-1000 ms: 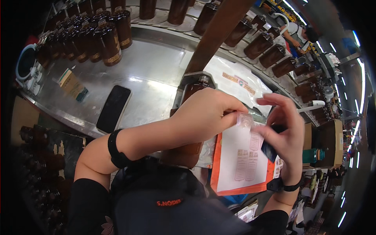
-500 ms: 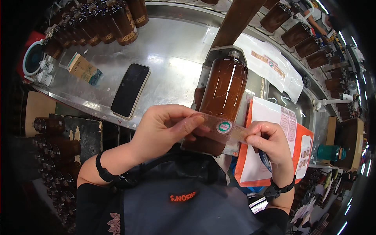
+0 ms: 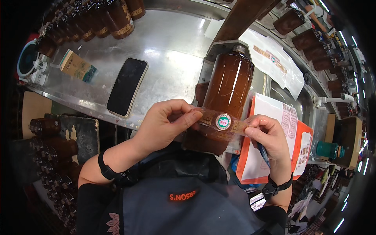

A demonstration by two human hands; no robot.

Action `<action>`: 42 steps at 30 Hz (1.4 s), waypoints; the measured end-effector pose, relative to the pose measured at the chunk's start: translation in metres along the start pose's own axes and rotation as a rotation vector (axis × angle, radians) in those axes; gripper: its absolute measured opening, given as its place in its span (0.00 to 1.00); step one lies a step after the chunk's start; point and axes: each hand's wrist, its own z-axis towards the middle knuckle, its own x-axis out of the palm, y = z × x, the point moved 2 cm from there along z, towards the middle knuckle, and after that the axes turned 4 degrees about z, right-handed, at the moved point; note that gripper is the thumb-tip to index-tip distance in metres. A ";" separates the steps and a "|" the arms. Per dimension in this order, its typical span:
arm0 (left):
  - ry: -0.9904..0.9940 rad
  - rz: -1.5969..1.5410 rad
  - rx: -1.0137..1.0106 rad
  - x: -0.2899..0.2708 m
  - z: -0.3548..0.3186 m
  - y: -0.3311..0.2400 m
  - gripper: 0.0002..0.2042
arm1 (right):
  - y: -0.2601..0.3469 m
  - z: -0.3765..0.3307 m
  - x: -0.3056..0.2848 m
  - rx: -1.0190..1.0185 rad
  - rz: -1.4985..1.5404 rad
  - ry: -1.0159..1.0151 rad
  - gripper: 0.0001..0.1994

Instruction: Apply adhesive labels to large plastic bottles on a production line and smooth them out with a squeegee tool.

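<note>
A brown bottle [image 3: 231, 82] lies on its side in a holder, its neck pointing away from me. Across its near part stretches a clear label strip [image 3: 237, 127] with gold-toned patterns and a round green and white emblem. My left hand [image 3: 170, 122] pinches the strip's left end between thumb and fingers. The other end is pinched by my right hand [image 3: 269, 135]. Below the right fingers a slim blue tool [image 3: 263, 155] sticks out against the palm; its kind is unclear. Whether the strip touches the bottle, I cannot tell.
On the metal bench [image 3: 168, 35] lie a black phone [image 3: 127, 87] and a small printed box [image 3: 78, 66]. Brown bottles [image 3: 115, 19] crowd the far left. A white printed sheet [image 3: 274, 58] and an orange-edged folder [image 3: 250, 156] lie at right. A person [image 3: 319, 19] is at far right.
The strip has tilted toward my view, so its gold pattern and emblem show more clearly against the bottle. Both hands keep their pinch. The whole view has shifted slightly.
</note>
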 end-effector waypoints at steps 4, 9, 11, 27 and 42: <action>0.043 0.009 -0.060 -0.001 0.000 -0.004 0.07 | -0.001 -0.001 -0.005 0.010 0.010 -0.010 0.05; 0.073 -0.066 -0.048 -0.001 -0.002 -0.011 0.06 | 0.005 -0.003 -0.005 0.051 0.025 -0.015 0.05; 0.085 -0.007 -0.038 -0.004 -0.003 -0.010 0.06 | 0.009 -0.005 -0.004 0.056 0.023 -0.011 0.05; 0.108 0.046 -0.057 -0.009 0.001 -0.009 0.08 | 0.007 0.000 -0.005 0.022 -0.067 -0.061 0.03; 0.018 0.004 -0.001 -0.009 0.006 0.002 0.10 | 0.004 0.007 -0.005 0.022 -0.054 -0.029 0.03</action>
